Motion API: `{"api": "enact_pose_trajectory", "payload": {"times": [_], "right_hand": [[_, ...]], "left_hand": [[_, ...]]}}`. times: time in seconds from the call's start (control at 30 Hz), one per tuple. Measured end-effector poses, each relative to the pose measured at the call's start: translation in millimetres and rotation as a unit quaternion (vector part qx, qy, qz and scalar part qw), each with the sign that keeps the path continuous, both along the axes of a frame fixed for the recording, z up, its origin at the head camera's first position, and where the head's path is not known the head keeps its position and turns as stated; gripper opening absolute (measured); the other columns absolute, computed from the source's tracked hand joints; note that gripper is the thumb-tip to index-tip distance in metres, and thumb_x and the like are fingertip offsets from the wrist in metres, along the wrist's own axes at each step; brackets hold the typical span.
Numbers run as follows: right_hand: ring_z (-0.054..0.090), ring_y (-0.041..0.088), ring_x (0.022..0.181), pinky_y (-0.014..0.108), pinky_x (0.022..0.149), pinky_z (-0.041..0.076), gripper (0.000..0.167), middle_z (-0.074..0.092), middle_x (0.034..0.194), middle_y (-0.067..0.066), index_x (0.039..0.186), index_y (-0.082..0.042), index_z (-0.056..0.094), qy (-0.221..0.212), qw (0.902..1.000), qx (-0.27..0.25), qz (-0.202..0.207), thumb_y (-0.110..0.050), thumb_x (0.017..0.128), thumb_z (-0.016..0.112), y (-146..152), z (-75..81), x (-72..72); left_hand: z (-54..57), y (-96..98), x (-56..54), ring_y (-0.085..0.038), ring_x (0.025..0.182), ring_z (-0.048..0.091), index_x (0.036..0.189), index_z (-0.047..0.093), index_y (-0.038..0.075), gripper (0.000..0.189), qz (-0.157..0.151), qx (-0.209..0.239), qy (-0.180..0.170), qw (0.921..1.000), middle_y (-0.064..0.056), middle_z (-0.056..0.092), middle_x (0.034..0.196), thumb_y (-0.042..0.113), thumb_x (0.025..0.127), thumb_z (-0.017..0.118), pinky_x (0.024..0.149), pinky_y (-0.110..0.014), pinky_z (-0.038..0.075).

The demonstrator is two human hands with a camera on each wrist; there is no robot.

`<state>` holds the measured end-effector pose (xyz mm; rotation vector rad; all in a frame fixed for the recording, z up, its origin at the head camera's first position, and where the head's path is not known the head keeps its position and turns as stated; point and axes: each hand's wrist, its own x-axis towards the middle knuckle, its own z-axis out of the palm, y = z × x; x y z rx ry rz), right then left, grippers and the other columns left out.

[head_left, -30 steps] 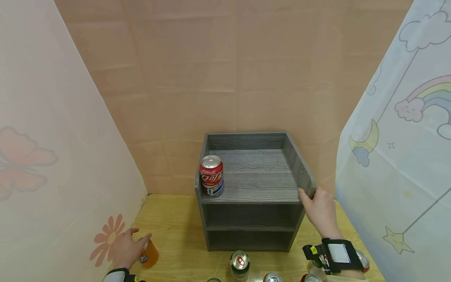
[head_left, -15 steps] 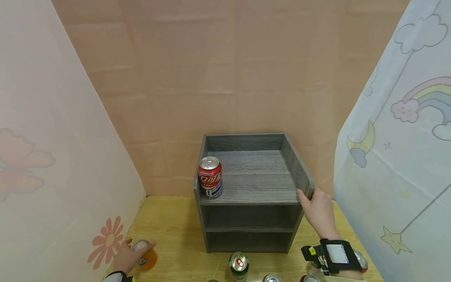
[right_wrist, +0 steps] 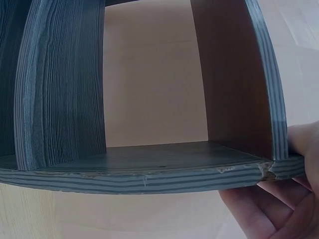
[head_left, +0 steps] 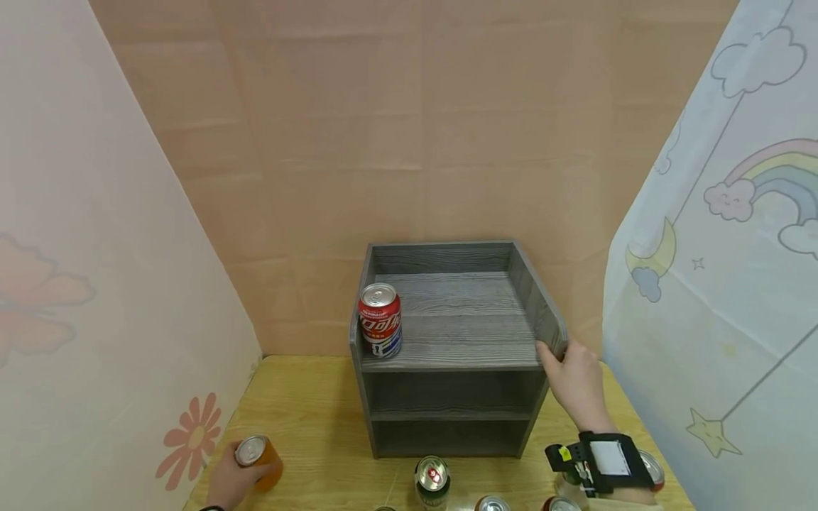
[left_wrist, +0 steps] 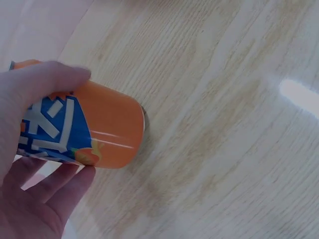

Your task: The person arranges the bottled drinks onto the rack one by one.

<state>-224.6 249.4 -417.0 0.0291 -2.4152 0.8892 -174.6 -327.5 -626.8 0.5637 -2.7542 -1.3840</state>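
Note:
On the left of the table, my left hand (head_left: pixel 231 481) wraps its thumb and fingers round an orange soda can (head_left: pixel 269 468). The left wrist view shows that can (left_wrist: pixel 112 127) from the side, with a blue label and white lettering. My right hand (head_left: pixel 578 383) grips the front right edge of a grey wooden shelf (head_left: pixel 456 323). In the right wrist view the thumb is on the inner side of the shelf's side panel (right_wrist: pixel 149 181) and the fingers lie behind it. A red cola can (head_left: pixel 381 321) stands upright on the shelf's top level, at the left.
In front of the shelf stands a dark green can (head_left: pixel 433 482). More can tops, such as a silver one (head_left: pixel 492 504) and a red-sided one (head_left: pixel 561 504), show at the bottom edge. Another can (head_left: pixel 652 470) is partly behind the right wrist. Printed curtains (head_left: pixel 722 298) flank the wooden table (head_left: pixel 307 397).
My left hand has come down from above the orange soda can and closed round its side. My right hand keeps its grip on the shelf. The head view has shifted slightly.

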Motion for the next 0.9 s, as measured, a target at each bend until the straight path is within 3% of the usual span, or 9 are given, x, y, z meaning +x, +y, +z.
{"api": "enact_pose_trajectory", "payload": {"times": [0.17, 0.5, 0.9], "right_hand": [[0.042, 0.018, 0.045, 0.033, 0.043, 0.032, 0.034, 0.04, 0.054, 0.001, 0.074, -0.004, 0.048, -0.005, 1.0, 0.0, -0.005, -0.018, 0.098, 0.068, -1, -0.2, -0.5], [0.041, 0.018, 0.043, 0.033, 0.042, 0.031, 0.036, 0.038, 0.053, 0.001, 0.073, -0.004, 0.047, -0.011, 0.9999, 0.0, -0.007, -0.019, 0.098, 0.068, -1, -0.9, 0.3], [0.039, 0.017, 0.042, 0.032, 0.041, 0.03, 0.04, 0.035, 0.052, -0.001, 0.069, -0.007, 0.042, 0.0, 1.0, 0.007, -0.002, -0.017, 0.098, 0.068, 0, -2.7, -1.6]], "left_hand": [[-3.0, -0.2, 3.6, -0.058, 0.111, 0.053, 0.139, 0.032, -0.02, 0.103, -0.001, 0.008, -0.001, 1.0, -0.042, 0.05, 0.127, 0.034, 0.074, 0.091, 0.09, -0.063, 0.046], [-7.0, 0.3, 4.3, -0.056, 0.11, 0.055, 0.139, 0.037, -0.019, 0.1, 0.009, 0.002, 0.015, 0.9998, -0.04, 0.053, 0.127, 0.034, 0.073, 0.091, 0.089, -0.06, 0.048], [10.9, 6.1, -0.3, -0.056, 0.107, 0.056, 0.132, 0.043, -0.019, 0.095, 0.014, -0.038, 0.013, 0.9991, -0.04, 0.056, 0.123, 0.042, 0.076, 0.088, 0.088, -0.063, 0.046]]}}
